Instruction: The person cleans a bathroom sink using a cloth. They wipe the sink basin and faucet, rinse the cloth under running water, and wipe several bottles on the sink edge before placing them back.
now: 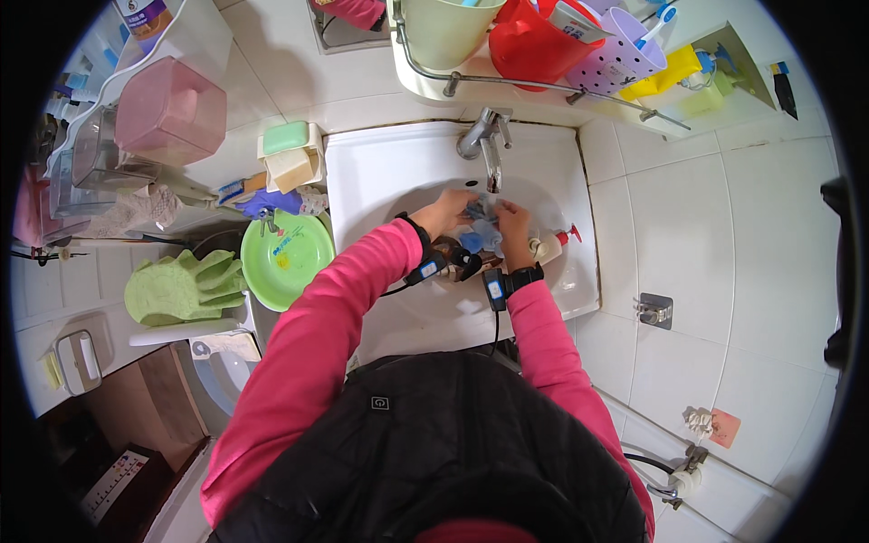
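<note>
Both my hands are in the white washbasin [394, 159], below the chrome faucet [490, 149]. My left hand [445, 214] and my right hand [514, 224] grip a small grey-blue item [483, 203] between them, right under the spout. It is too small and covered to tell whether it is cloth or plastic. Pale blue translucent pieces [482, 236] lie just below my fingers. Several bottles are bunched in the basin between my wrists, one with a black top [467, 261]. Beside my right hand a white pump bottle [551, 248] with a red pump lies tilted.
A shelf rail [516, 85] with a red cup [536, 44] and a lilac cup [614, 58] overhangs the back of the basin. At left are a soap dish [316, 153], a green plastic bowl [292, 265] and a pink container [170, 112]. Tiled wall [679, 231] bounds the right.
</note>
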